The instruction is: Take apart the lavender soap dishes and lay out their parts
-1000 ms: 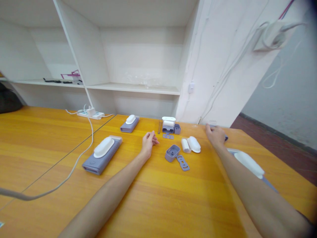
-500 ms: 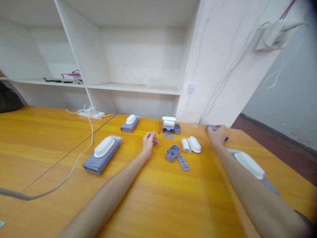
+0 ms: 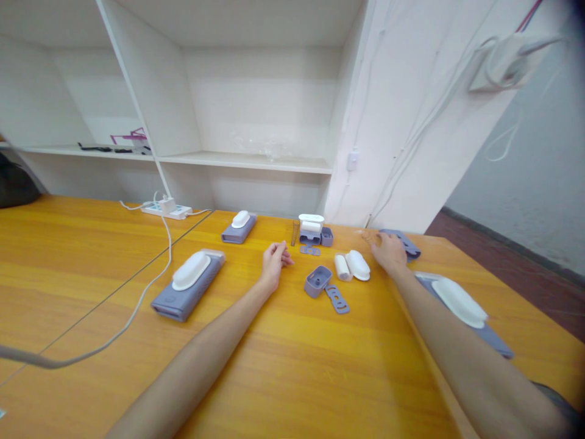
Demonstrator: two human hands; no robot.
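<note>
My left hand (image 3: 274, 263) rests on the wooden table, fingers loosely bent and partly spread, with nothing in it. To its right lie a grey-purple cup-shaped housing (image 3: 317, 281) and a flat slotted strip (image 3: 337, 299). My right hand (image 3: 389, 252) is farther right, fingers apart, beside a grey-purple long casing (image 3: 406, 245). A faint coil-like thing (image 3: 367, 236) lies close to its fingertips; its kind is hard to make out. Between the hands are a white roller (image 3: 342, 267) and a white oval cap (image 3: 358, 265).
At the back stand a white-topped part group (image 3: 311, 228) and a coil spring (image 3: 294, 233). Assembled grey-purple units with white caps lie left (image 3: 189, 285), back left (image 3: 239, 227) and right (image 3: 464, 308). A power strip (image 3: 168, 209) trails a cable leftward.
My right hand has let go of the grey-purple casing and moved left of it, leaving the casing on the table. My left hand has stayed in place.
</note>
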